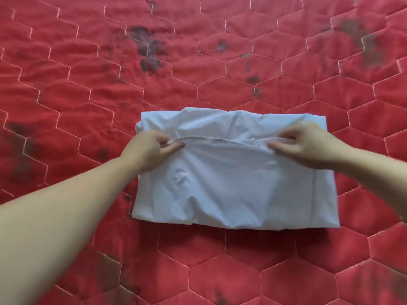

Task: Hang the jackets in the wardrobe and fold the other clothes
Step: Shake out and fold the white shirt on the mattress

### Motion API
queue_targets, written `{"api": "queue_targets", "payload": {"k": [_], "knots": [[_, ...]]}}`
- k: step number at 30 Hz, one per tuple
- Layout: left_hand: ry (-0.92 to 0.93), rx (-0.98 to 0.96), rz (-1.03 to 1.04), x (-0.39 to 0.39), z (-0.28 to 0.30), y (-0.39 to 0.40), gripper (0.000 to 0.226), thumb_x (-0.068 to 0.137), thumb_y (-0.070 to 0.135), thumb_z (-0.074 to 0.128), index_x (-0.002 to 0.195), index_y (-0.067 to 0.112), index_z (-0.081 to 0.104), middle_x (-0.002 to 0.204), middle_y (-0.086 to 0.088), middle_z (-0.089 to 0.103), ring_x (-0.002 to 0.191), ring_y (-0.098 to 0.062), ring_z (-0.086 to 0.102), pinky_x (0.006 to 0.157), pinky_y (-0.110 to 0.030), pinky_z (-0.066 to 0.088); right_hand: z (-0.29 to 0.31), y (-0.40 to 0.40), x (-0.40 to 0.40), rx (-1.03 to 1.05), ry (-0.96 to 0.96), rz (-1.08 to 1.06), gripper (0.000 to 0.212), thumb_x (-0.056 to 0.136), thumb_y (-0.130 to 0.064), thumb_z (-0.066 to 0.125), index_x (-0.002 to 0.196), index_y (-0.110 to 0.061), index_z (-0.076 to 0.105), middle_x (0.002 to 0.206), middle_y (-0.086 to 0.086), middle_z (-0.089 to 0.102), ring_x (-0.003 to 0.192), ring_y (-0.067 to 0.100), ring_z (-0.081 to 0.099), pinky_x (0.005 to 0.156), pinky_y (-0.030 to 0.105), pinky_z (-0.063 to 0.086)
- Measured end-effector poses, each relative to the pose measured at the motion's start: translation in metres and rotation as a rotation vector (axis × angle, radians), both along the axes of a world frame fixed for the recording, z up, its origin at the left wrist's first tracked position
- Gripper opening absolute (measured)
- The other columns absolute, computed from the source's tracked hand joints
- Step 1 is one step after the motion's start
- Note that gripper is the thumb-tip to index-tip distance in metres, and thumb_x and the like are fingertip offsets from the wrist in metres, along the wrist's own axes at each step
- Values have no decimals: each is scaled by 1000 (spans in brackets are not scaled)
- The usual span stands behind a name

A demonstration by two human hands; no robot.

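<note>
Left hand (152, 148) pinches the folded edge of the pale blue garment (231, 190), fingers curled round the cloth. The garment lies between the hands on the red quilt (88, 84). Right hand (308, 144) pinches the same edge farther along.

We see a folded pale-blue garment (231, 183) of thin, matt, creased cloth on a red hexagon-quilted bedcover (88, 84), stitched and faintly sheeny.
</note>
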State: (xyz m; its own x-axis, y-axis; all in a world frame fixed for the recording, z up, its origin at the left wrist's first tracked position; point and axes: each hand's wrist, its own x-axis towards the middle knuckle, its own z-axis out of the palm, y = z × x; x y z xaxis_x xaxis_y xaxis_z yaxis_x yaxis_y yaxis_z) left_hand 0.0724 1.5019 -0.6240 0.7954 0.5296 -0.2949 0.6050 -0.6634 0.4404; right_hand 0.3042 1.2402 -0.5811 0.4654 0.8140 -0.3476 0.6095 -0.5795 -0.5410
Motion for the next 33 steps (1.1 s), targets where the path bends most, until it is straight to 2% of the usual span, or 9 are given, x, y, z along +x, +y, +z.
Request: {"api": "queue_targets", "payload": {"k": [3, 5, 8, 11, 17, 22, 26, 29, 33], "knots": [[-188, 117, 84, 14, 15, 23, 65, 85, 51, 67, 49, 16, 25, 47, 0, 23, 50, -23, 28, 52, -38, 27, 7, 29, 19, 101, -2, -141, 54, 86, -35, 64, 48, -9, 37, 49, -5, 22, 45, 10, 21, 42, 24, 20], [-234, 232, 149, 27, 17, 32, 53, 84, 58, 63, 56, 17, 44, 58, -2, 40, 62, -29, 44, 65, -40, 38, 5, 47, 30, 147, -125, -225, 53, 87, -45, 60, 50, -13, 42, 47, -4, 31, 49, 10, 31, 50, 29, 29], [-101, 385, 127, 40, 8, 21, 40, 87, 61, 53, 106, 27, 61, 108, -5, 58, 106, -31, 51, 89, -44, 33, -9, 56, 35, 1, -295, -323, 59, 83, -71, 44, 65, -17, 59, 63, -5, 55, 69, 23, 51, 64, 34, 39], [105, 302, -28, 38, -11, -4, 46, 90, 64, 40, 120, 32, 54, 125, -3, 56, 119, -28, 47, 97, -47, 30, -32, 37, 21, -150, -264, -205, 70, 83, -78, 33, 66, -16, 61, 63, -2, 59, 70, 27, 56, 63, 37, 39], [68, 328, -104, 23, -26, 5, 50, 89, 63, 41, 105, 19, 57, 108, -4, 62, 104, -28, 53, 89, -44, 36, -41, 1, 10, -33, -161, 20, 55, 74, -71, 49, 54, -21, 37, 46, -6, 40, 48, 17, 42, 53, 38, 34], [246, 156, -176, 20, -19, 20, 54, 73, 77, 50, 74, 23, 42, 68, 7, 46, 68, -22, 46, 56, -34, 32, -28, 12, 14, 224, -435, 172, 62, 82, -18, 77, 54, -23, 21, 46, -4, 17, 47, 25, 22, 46, 31, 31], [141, 201, -198, 32, -11, 33, 68, 72, 69, 65, 50, 15, 31, 48, 0, 39, 51, -24, 41, 47, -31, 28, -24, 31, 31, 340, -584, 147, 55, 85, -34, 69, 56, -22, 24, 50, -1, 22, 47, 28, 24, 47, 29, 29], [4, 363, -70, 43, -5, 36, 59, 79, 64, 62, 56, 16, 38, 59, -4, 49, 62, -31, 47, 57, -35, 31, -43, 37, 44, 27, -538, 24, 63, 85, -56, 61, 53, -14, 27, 51, 2, 36, 54, 31, 37, 54, 32, 29], [-208, 401, -76, 48, -11, -16, 37, 84, 47, 62, 113, 24, 63, 118, -8, 58, 113, -33, 49, 93, -45, 27, -70, 42, 40, -159, -478, -68, 63, 79, -73, 51, 55, -16, 40, 56, -3, 40, 61, 30, 43, 58, 34, 30]]}}
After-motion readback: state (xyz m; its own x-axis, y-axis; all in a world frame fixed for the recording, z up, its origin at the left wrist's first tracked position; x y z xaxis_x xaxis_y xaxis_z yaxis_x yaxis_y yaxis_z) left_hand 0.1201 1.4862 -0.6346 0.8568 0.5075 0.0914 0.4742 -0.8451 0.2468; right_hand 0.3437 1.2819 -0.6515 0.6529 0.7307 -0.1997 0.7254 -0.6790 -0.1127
